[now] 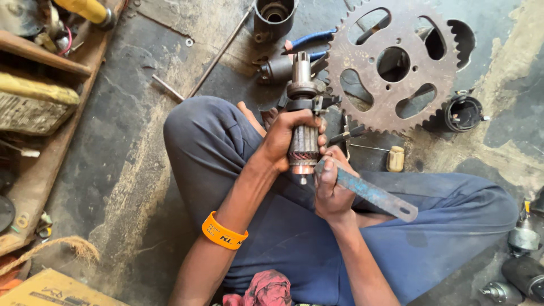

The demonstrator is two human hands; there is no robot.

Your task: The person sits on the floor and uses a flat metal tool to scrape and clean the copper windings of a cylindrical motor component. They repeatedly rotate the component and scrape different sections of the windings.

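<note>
Stained grey concrete floor [124, 141] spreads under a person sitting cross-legged in dark blue trousers [226, 141]. Far left, a wooden board [51, 153] runs along the floor with worn blocks and clutter on it, and a cardboard box corner [45, 292] shows at the bottom edge beside a frayed rope [62, 245]. A thin metal rod [218, 54] lies slanted on the floor above the knee.

At the middle, the left hand [289, 139], its wrist wearing an orange band [224, 232], is wrapped tight around a motor armature [303, 122] held upright over the lap, shaft end up and copper end down. Just beside it, the right hand [331, 187] is clenched on a flat blue-painted metal bar [368, 192], whose upper end meets the armature's lower copper part; the bar's other end slants down to the right across the thigh.

Behind the armature lie a dark cylindrical housing [275, 14] and blue-handled pliers [309, 39]. Further right a large rusty sprocket [394, 62] rests flat on the floor, with a screwdriver with a pale handle [395, 158] below it and a small black round cap [463, 113] near its right edge. Small motor parts [521, 266] cluster at the far right corner.
</note>
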